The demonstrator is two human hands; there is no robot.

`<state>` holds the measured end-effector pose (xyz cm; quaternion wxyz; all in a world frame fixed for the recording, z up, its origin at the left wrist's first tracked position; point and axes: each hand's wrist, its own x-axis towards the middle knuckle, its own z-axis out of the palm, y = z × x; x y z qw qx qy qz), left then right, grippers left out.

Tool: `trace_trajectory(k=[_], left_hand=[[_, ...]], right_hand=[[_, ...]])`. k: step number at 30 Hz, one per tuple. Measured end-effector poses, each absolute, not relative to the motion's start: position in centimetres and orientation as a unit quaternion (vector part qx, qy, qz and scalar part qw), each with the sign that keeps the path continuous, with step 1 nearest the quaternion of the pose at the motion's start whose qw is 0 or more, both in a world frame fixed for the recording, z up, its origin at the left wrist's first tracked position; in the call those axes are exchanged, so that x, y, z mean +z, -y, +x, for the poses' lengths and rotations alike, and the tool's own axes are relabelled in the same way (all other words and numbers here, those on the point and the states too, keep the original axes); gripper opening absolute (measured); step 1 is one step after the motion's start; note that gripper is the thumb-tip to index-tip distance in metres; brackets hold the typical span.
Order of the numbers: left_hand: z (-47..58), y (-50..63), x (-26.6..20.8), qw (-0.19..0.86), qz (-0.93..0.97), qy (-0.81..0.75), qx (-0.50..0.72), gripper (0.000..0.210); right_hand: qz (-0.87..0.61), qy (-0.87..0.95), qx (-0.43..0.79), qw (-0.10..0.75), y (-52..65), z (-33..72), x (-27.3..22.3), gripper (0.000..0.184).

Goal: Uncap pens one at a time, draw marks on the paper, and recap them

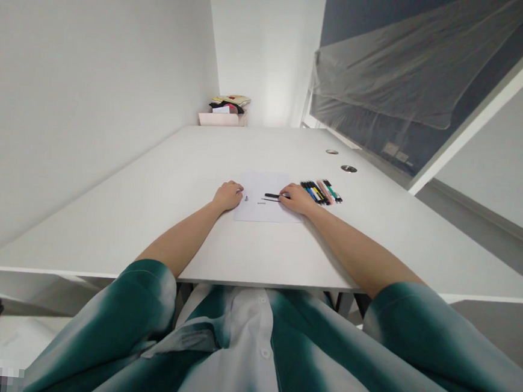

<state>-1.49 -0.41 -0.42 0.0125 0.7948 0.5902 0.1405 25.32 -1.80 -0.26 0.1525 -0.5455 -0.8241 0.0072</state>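
A sheet of white paper lies on the table with pen parts spread on it. My left hand rests at the paper's left edge, fingers loosely bent and apart, nothing seen in them. Just right of its fingertips is a small dark cone-shaped pen tip. My right hand lies over the paper's right side, fingers bent and spread. Its fingertips meet the right ends of a black pen barrel and a thin dark refill; those ends are partly hidden. A small spring sits below the refill.
Several pens and markers lie in a row beyond my right hand. Two round grommets are set in the white table. A pink box with folded items stands at the far end. A plastic-covered panel rises on the right.
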Motion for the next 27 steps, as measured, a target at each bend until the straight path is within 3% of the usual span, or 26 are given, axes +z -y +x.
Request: trace_trajectory(k=[27], left_hand=[[-1.8,-0.8,-1.5,0.017,0.8,-0.577,0.163,0.039]], right_hand=[[-0.552,0.817,0.026,0.165,2.1,25.2,0.2,0.03]])
